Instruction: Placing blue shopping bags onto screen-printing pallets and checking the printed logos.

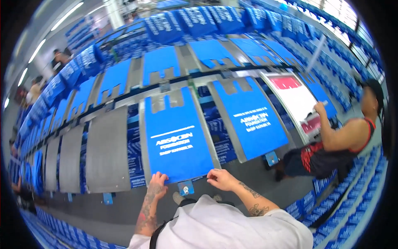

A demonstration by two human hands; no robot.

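From the head view, we look down on a long curving line of grey metal printing pallets (108, 151), many dressed with blue bags. Our left hand (156, 182) and right hand (222, 179) both rest on the near bottom edge of one blue bag (177, 141), fingers curled narrow and pinching its hem, one hand at each lower corner. The bag lies flat on its pallet directly ahead of the hands, its long axis running away from us, handles (168, 101) at the far end; neither hand is clearly nearer. It is bright blue with white print across its middle. Just to the right, a second printed blue bag (248, 118) sits on the neighbouring pallet, and a bare pallet stands to the left. Further right, a co-worker (338, 143) in a sleeveless top leans over a white printing screen (296, 99). Stacks of blue bags (199, 18) ring the room.
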